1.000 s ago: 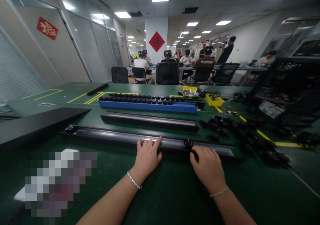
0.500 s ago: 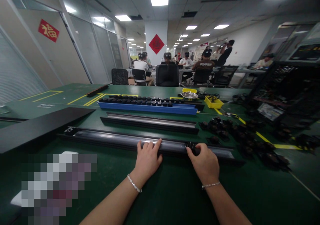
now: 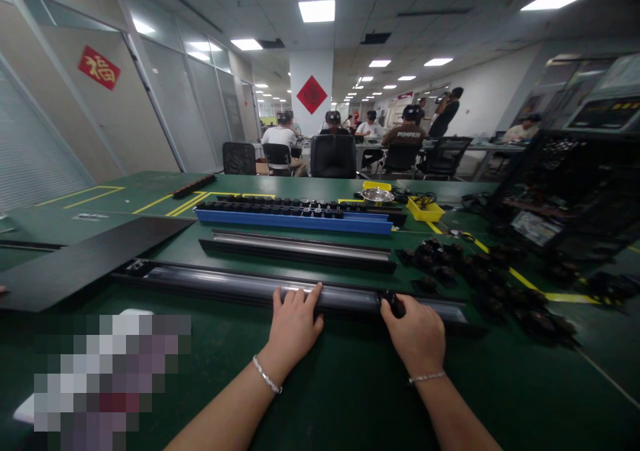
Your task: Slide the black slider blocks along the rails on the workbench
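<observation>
A long dark metal rail [image 3: 225, 283] lies across the green table in front of me. My left hand [image 3: 294, 324] rests flat on its middle, fingers stretched over the top. My right hand [image 3: 417, 334] is closed around a small black part [image 3: 391, 299] that sits on the rail just right of the left hand. Much of the part is hidden by my fingers.
A second dark rail [image 3: 300, 249] and a blue rail [image 3: 295, 221] loaded with black parts lie farther back. Several loose black parts [image 3: 480, 274] are piled at the right, near a yellow tray [image 3: 424, 209]. A black panel [image 3: 85, 257] lies at left. People sit at desks behind.
My right hand shifted up onto the rail and closed on the black part. The left hand stayed in place on the rail.
</observation>
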`<state>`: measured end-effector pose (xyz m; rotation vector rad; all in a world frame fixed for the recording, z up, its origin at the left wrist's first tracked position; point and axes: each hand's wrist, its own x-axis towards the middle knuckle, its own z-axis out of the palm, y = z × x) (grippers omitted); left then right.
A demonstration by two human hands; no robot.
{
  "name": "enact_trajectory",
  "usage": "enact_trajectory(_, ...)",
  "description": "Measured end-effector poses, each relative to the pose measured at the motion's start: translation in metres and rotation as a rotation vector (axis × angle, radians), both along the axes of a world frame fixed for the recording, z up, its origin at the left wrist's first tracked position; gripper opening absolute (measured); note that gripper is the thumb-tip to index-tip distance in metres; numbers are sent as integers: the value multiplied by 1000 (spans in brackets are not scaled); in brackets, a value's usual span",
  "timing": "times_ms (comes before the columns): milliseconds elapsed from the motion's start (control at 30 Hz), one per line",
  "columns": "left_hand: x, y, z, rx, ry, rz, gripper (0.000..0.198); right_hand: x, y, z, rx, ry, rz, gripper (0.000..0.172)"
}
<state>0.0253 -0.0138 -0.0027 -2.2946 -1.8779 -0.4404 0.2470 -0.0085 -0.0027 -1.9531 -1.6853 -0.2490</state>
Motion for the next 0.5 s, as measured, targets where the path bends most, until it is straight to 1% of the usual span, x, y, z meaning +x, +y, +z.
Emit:
enact_trajectory(267, 0, 0, 3, -30, -8, -7, 56, 2, -3, 5, -13, 49, -18, 25)
enact_trajectory(500, -1, 0, 1, -18, -8, -18, 56, 2, -3, 5, -32, 47, -30, 25)
